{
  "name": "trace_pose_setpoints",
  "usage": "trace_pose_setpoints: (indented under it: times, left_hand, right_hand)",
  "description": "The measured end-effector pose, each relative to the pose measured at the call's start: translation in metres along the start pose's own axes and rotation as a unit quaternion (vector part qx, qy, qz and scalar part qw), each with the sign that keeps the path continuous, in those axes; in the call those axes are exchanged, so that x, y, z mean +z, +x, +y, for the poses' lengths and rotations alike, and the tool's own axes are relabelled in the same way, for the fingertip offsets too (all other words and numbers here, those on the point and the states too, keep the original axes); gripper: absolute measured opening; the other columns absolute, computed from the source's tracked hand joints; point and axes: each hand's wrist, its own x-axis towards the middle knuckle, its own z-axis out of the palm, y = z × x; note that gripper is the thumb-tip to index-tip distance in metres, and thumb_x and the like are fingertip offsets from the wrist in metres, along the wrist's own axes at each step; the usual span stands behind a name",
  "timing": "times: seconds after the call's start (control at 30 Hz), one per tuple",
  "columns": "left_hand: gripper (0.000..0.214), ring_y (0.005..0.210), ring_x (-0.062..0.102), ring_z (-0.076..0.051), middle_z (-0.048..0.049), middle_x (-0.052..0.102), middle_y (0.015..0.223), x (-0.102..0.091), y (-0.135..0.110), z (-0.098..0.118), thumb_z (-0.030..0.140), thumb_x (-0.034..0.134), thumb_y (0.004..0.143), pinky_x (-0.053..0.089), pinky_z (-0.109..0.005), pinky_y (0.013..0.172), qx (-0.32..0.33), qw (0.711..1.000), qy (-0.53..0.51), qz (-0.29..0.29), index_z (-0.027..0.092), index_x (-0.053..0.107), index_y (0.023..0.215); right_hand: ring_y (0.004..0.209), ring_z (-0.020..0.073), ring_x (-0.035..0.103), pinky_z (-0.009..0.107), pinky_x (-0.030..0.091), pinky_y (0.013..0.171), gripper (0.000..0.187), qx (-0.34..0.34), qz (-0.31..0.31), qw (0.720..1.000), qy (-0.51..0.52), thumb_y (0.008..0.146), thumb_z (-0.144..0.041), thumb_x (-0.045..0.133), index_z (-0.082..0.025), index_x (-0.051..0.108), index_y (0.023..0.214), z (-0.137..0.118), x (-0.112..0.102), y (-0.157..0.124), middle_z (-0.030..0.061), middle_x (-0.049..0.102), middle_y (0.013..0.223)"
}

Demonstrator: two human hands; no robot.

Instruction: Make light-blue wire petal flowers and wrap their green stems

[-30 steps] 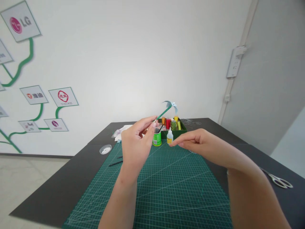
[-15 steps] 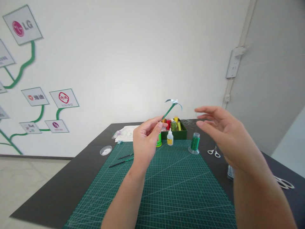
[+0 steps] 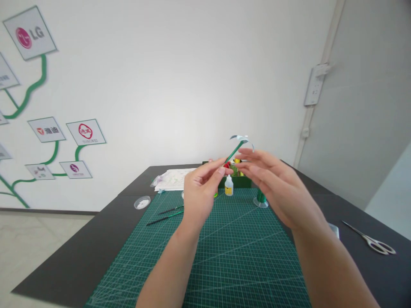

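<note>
Above the cutting mat (image 3: 244,252), my left hand (image 3: 199,190) pinches an artificial flower (image 3: 235,150) by its green-wrapped stem. The stem tilts up to the right and ends in thin, pale blue curved petals. Just right of the stem is my right hand (image 3: 282,188), its fingers stretched and slightly apart; I see nothing held in it. A spool of green thread (image 3: 261,197) stands on the mat, partly hidden behind my right hand. Whether a fine thread runs between the hands is too small to tell.
A glue bottle (image 3: 229,186) stands before a green box (image 3: 242,183) of thread spools. Dark slender tools (image 3: 163,219) lie on the mat's left. A clear dish (image 3: 141,202) holds white bits; white sheets (image 3: 173,179) lie behind. Scissors (image 3: 372,241) rest at the right.
My right hand has moved left, close to the flower's stem, and now covers part of the green spool and the small scissors. My left hand has shifted slightly right with the flower.
</note>
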Motion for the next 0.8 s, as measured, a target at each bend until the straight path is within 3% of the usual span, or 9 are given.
trace_pose_setpoints:
  times: [0.07, 0.17, 0.27, 0.47, 0.63, 0.8]
  left_hand:
    - [0.024, 0.074, 0.07, -0.013, -0.0009, 0.079, 0.095, 0.002, -0.003, 0.001, 0.023, 0.064, 0.089, 0.059, -0.032, 0.075, 0.021, 1.0, 0.014, -0.011, 0.03, 0.078, 0.108]
    - [0.024, 0.085, 0.072, -0.014, 0.0, 0.079, 0.1, 0.004, -0.008, 0.004, 0.021, 0.063, 0.09, 0.058, -0.035, 0.089, 0.046, 0.998, 0.044, -0.003, 0.03, 0.077, 0.108]
    - [0.022, 0.088, 0.073, -0.015, -0.0015, 0.079, 0.1, 0.005, -0.01, 0.007, 0.023, 0.063, 0.092, 0.059, -0.032, 0.085, 0.055, 0.995, 0.081, 0.014, 0.027, 0.076, 0.109]
    - [0.039, 0.067, 0.068, -0.014, -0.0042, 0.08, 0.097, 0.002, -0.009, 0.01, 0.031, 0.064, 0.092, 0.053, -0.026, 0.059, 0.035, 0.989, 0.143, 0.019, 0.024, 0.062, 0.131]
    - [0.022, 0.066, 0.068, -0.013, -0.003, 0.079, 0.099, 0.001, -0.007, 0.008, 0.031, 0.062, 0.093, 0.05, -0.025, 0.058, 0.033, 0.987, 0.156, 0.039, 0.023, 0.068, 0.112]
    - [0.01, 0.073, 0.07, -0.016, 0.0011, 0.079, 0.091, -0.006, 0.0, 0.004, 0.024, 0.061, 0.09, 0.05, -0.027, 0.063, 0.014, 0.969, 0.243, -0.031, 0.025, 0.07, 0.09]
  right_hand:
    - [0.092, 0.0187, 0.066, 0.031, 0.057, 0.072, 0.039, 0.053, -0.07, 0.996, 0.019, 0.093, -0.04, 0.059, -0.025, 0.059, 0.129, -0.006, 0.006, -0.003, 0.0094, 0.065, 0.118]
    - [0.054, 0.0094, 0.049, 0.021, 0.037, 0.042, 0.048, 0.092, -0.117, 0.989, 0.015, 0.093, -0.046, 0.06, -0.021, 0.054, 0.134, -0.012, 0.014, -0.007, 0.0013, 0.061, 0.083]
    - [0.047, 0.0075, 0.032, 0.021, 0.025, 0.041, 0.046, 0.084, -0.097, 0.992, -0.013, 0.092, -0.045, 0.06, -0.017, 0.057, 0.129, -0.013, 0.019, -0.009, -0.0075, 0.044, 0.059]
    - [0.045, 0.0085, 0.026, 0.023, 0.02, 0.042, 0.04, 0.074, -0.042, 0.992, -0.096, 0.095, -0.04, 0.054, -0.014, 0.063, 0.123, -0.019, 0.02, -0.015, -0.0081, 0.037, 0.052]
    - [0.044, 0.0084, 0.025, 0.022, 0.018, 0.041, 0.034, 0.049, -0.049, 0.978, -0.195, 0.095, -0.031, 0.047, -0.015, 0.07, 0.115, -0.024, 0.014, -0.02, -0.0069, 0.034, 0.052]
    - [0.046, 0.0088, 0.032, 0.022, 0.024, 0.042, 0.034, 0.019, -0.118, 0.957, -0.265, 0.099, -0.035, 0.046, -0.018, 0.073, 0.11, -0.026, 0.003, -0.028, -0.0035, 0.046, 0.055]
